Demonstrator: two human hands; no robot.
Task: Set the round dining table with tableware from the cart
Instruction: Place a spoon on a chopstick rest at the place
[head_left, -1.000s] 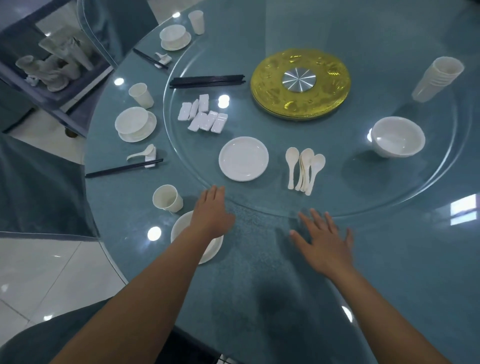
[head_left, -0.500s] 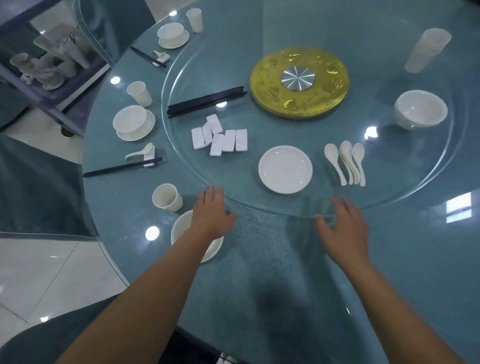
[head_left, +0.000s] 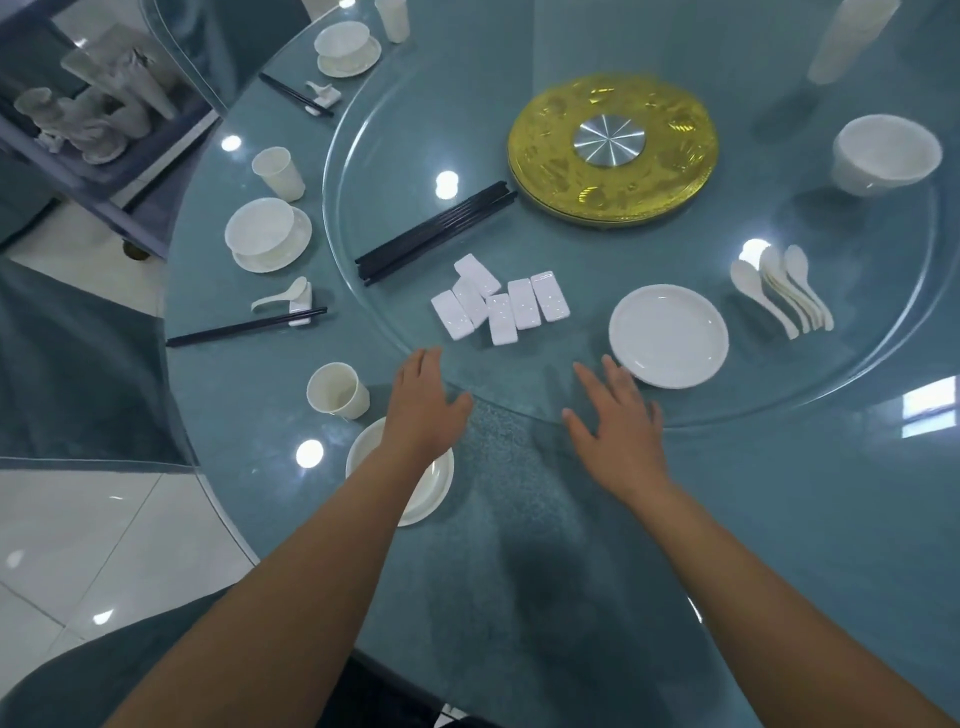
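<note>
My left hand lies flat with straight fingers at the near rim of the glass turntable, above a white plate and beside a white cup. My right hand rests open on the same rim, fingers spread, just left of a white saucer. On the turntable lie several white chopstick rests, a bundle of black chopsticks, several white spoons and a white bowl. A gold disc marks the centre.
Two place settings sit along the left edge of the table: a bowl on a saucer, a cup, a spoon on a rest with chopsticks, and a farther set. A cart with white tableware stands at upper left. Stacked cups are far right.
The turntable has rotated so its items moved rightward: saucer, spoons and bowl shifted right, the chopstick rests came near. My right hand swept right, then returned left onto the rim.
</note>
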